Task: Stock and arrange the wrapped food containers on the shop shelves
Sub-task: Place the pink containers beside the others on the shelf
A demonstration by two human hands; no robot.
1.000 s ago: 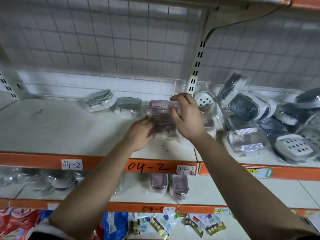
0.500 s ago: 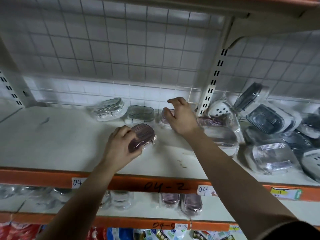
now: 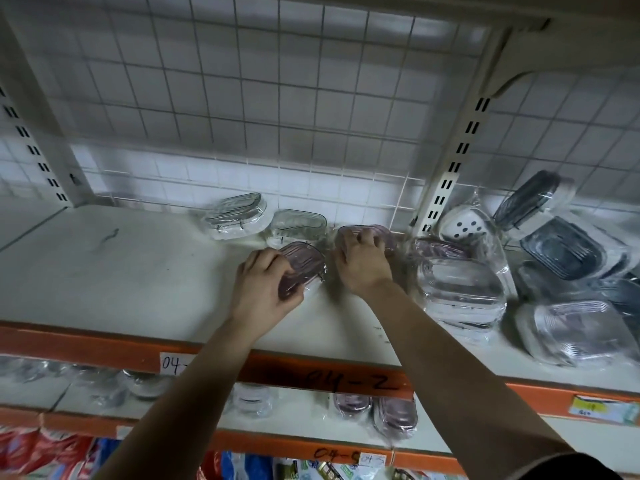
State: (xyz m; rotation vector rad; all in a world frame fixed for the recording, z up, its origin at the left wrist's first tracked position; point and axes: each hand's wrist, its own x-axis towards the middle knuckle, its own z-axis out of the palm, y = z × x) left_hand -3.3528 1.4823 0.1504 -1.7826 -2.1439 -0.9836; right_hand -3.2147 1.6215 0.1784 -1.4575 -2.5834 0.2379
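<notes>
View from a head-worn camera, looking down at a white shop shelf (image 3: 138, 271) with an orange front edge (image 3: 86, 344) and a wire grid back panel (image 3: 242, 98).

A person reaches in with both bare arms. The left hand (image 3: 266, 289) grips a small, pink-tinted, clear plastic container with rounded corners, sealed in plastic wrap (image 3: 301, 265). The fingers curl over its near end and the thumb sits under its lower edge. The container lies slantwise near the middle of the shelf; whether it rests on the surface cannot be told.

Just beside it, the right hand (image 3: 362, 265) holds a second pink-tinted wrapped container (image 3: 367, 233) at the back of the shelf, fingers curled over its top.

To the left of that one, 2 clear wrapped containers (image 3: 239, 214) (image 3: 298, 225) sit side by side against the grid.

To the right, past a slotted white upright (image 3: 450, 168), lies a loose heap of wrapped containers: a large clear one (image 3: 460, 289), a white one with round holes (image 3: 464, 226) and grey ones (image 3: 561, 251).

The orange edge bears a handwritten mark "04-2" (image 3: 353, 381). On the lower shelf, 2 more pink-tinted containers (image 3: 351, 405) (image 3: 394, 417) sit together.
</notes>
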